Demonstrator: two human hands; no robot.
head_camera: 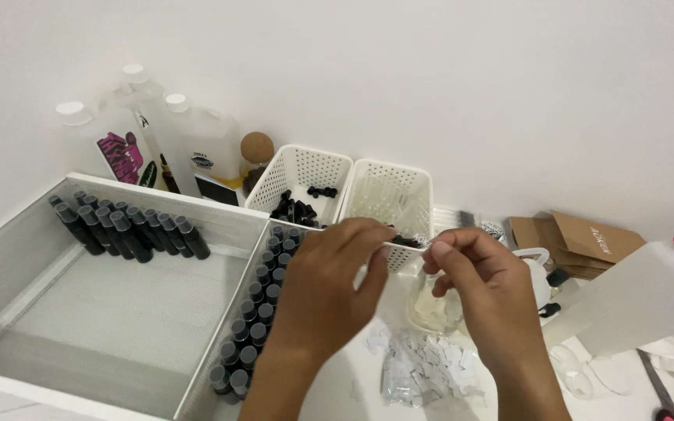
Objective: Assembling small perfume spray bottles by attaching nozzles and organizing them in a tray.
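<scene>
Pinched between both hands' fingers (438, 251): something too small to tell. Behind the left hand (329, 292), part of a row of dark vials (253, 335). Behind the right hand (481, 292), half a glass jar (431, 312). Scissors (665, 398) cut off at the bottom edge.

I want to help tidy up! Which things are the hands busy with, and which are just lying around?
Being used:
left hand and right hand, pinching a thin clear strip between them
pile of small white paper squares right below
dark capped vials in the tray beside

Just lying about:
white jugs
brown paper bags
scissors
red-capped bottle
</scene>
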